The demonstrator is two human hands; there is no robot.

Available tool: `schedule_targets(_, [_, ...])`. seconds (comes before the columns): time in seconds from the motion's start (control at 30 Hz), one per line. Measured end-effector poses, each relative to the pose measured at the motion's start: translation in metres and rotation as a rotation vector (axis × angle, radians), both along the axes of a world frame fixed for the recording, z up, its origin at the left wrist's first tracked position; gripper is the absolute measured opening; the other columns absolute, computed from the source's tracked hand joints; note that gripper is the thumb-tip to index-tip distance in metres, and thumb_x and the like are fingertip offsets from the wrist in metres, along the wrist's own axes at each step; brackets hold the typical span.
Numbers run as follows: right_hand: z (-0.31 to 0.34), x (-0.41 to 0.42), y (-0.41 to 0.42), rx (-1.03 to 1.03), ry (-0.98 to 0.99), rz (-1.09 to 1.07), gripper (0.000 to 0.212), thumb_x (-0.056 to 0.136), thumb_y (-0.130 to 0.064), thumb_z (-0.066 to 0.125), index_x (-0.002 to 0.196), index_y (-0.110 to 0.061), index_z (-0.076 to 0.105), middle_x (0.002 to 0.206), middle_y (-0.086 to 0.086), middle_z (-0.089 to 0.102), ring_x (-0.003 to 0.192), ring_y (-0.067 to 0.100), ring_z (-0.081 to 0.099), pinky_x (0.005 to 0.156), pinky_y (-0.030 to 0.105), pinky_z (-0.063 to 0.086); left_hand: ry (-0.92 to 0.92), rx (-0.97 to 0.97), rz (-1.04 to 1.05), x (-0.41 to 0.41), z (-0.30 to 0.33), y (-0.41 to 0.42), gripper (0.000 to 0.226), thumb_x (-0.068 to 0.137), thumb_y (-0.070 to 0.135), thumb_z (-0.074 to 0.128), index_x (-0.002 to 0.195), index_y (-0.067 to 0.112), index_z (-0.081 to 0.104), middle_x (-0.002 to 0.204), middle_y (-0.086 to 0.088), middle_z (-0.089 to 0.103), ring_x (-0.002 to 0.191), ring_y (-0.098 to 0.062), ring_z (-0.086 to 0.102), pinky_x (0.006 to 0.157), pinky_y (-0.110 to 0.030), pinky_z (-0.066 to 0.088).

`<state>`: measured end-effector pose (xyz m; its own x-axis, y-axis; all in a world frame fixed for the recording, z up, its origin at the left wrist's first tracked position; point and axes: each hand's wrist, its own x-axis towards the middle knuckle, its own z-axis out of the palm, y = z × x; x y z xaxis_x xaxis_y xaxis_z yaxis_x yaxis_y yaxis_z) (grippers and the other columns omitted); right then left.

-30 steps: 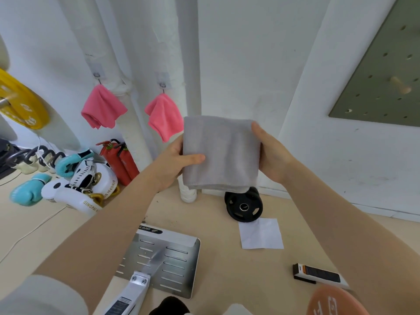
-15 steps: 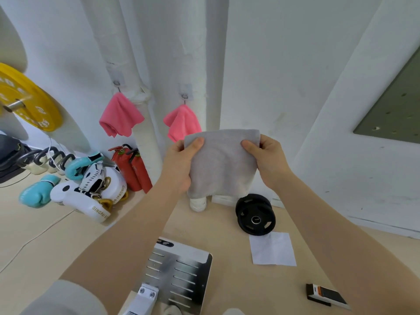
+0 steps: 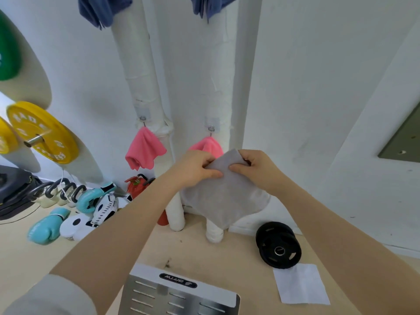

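both hands pinch a grey cloth (image 3: 223,194) by its top corner, held up in front of the white pipes; left hand (image 3: 195,170) and right hand (image 3: 256,169) each have their grip closed on it. it hangs diamond-wise, just below a pink cloth (image 3: 208,145) on its wall hook.

Two pink cloths (image 3: 144,151) hang on hooks and two blue cloths (image 3: 102,7) hang above. There is one grey cloth (image 3: 223,196), two yellow weight plates (image 3: 43,133), one green weight plate (image 3: 8,48), one black weight plate (image 3: 278,245), two teal boxing gloves (image 3: 45,227) and one paper sheet (image 3: 301,284).

Bright, even light; soft blur, warped edges
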<state>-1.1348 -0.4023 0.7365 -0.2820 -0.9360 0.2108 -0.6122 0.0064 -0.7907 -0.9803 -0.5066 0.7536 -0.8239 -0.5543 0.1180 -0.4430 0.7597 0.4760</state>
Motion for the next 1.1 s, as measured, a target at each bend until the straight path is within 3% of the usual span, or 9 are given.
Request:
schedule_targets(0.13, [0.01,0.004,-0.007,-0.022,-0.111,-0.062,0.008,0.085,-0.01,0.062,0.088,-0.004,0.067,0.082,0.01,0.066,0.071,0.009,0.058,0.068,0.021,0.047,-0.036,0.137,0.004,0.032,-0.012,-0.03,0.026,0.081,0.029,0.069,0.092,0.005,0.067,0.089,-0.016,0.067,0.08,-0.025,0.06,0.07,-0.017,0.041])
schedule_targets(0.27, [0.016,0.008,-0.018,0.005,-0.114,-0.097,0.008,0.086,-0.011,0.06,0.079,-0.015,0.06,0.074,-0.001,0.059,0.066,0.004,0.054,0.061,0.011,0.042,-0.094,0.329,-0.068,0.049,-0.005,-0.052,0.017,0.079,0.034,0.069,0.094,0.027,0.069,0.096,0.006,0.072,0.094,-0.009,0.066,0.093,-0.034,0.048])
schedule_targets(0.33, [0.02,0.01,-0.022,0.044,-0.149,-0.062,0.006,0.088,-0.012,0.057,0.093,-0.009,0.061,0.087,0.007,0.063,0.082,0.017,0.059,0.076,0.025,0.047,0.082,0.459,-0.083,0.042,0.011,-0.052,0.017,0.088,0.033,0.059,0.1,0.023,0.065,0.093,0.008,0.07,0.085,0.002,0.064,0.087,-0.021,0.048])
schedule_targets(0.43, [0.031,0.012,-0.026,0.04,-0.315,0.032,0.012,0.092,-0.011,0.053,0.103,-0.008,0.058,0.097,0.008,0.063,0.091,0.02,0.06,0.085,0.033,0.047,0.354,0.643,-0.094,0.019,0.038,-0.047,0.019,0.099,0.023,0.038,0.111,0.017,0.051,0.078,-0.003,0.065,0.07,-0.01,0.063,0.068,-0.022,0.05])
schedule_targets(0.57, [0.057,0.005,-0.034,-0.084,-0.461,0.127,0.017,0.083,-0.021,0.057,0.098,-0.013,0.052,0.091,0.005,0.059,0.085,0.018,0.059,0.08,0.029,0.048,0.358,0.733,-0.276,-0.004,0.06,-0.047,0.03,0.099,0.011,0.037,0.128,0.017,0.045,0.069,-0.004,0.06,0.06,-0.012,0.059,0.06,-0.022,0.05])
schedule_targets(0.7, [0.094,-0.006,-0.05,-0.27,-0.513,0.175,0.009,0.095,-0.004,0.044,0.101,-0.008,0.049,0.08,0.007,0.062,0.067,0.015,0.062,0.064,0.024,0.052,0.433,0.763,-0.416,-0.026,0.091,-0.058,0.04,0.097,0.01,0.042,0.133,0.027,0.039,0.066,-0.002,0.067,0.064,-0.017,0.064,0.069,-0.03,0.05])
schedule_targets(0.87, [0.144,-0.021,-0.082,-0.431,-0.537,0.101,0.016,0.094,-0.024,0.052,0.1,-0.012,0.061,0.073,0.002,0.062,0.064,0.014,0.059,0.061,0.027,0.051,0.601,0.834,-0.414,-0.05,0.142,-0.074,0.033,0.099,0.009,0.035,0.127,0.019,0.047,0.061,0.0,0.065,0.054,-0.012,0.06,0.06,-0.022,0.05])
schedule_targets(0.97, [0.177,-0.033,-0.102,-0.467,-0.551,0.137,0.03,0.095,-0.024,0.05,0.112,-0.001,0.058,0.083,0.012,0.065,0.074,0.023,0.063,0.067,0.034,0.055,0.656,0.652,-0.315,-0.062,0.176,-0.092,0.026,0.096,0.012,0.039,0.114,0.017,0.058,0.052,0.002,0.052,0.048,-0.011,0.045,0.056,-0.025,0.043])
schedule_targets(1.1, [0.226,-0.048,-0.12,-0.549,-0.467,0.236,0.024,0.095,-0.021,0.049,0.109,-0.005,0.059,0.08,-0.001,0.071,0.071,0.014,0.067,0.064,0.028,0.056,0.57,0.294,-0.263,-0.073,0.227,-0.115,0.022,0.093,0.026,0.054,0.112,0.019,0.061,0.058,0.005,0.049,0.054,-0.009,0.041,0.054,-0.021,0.04])
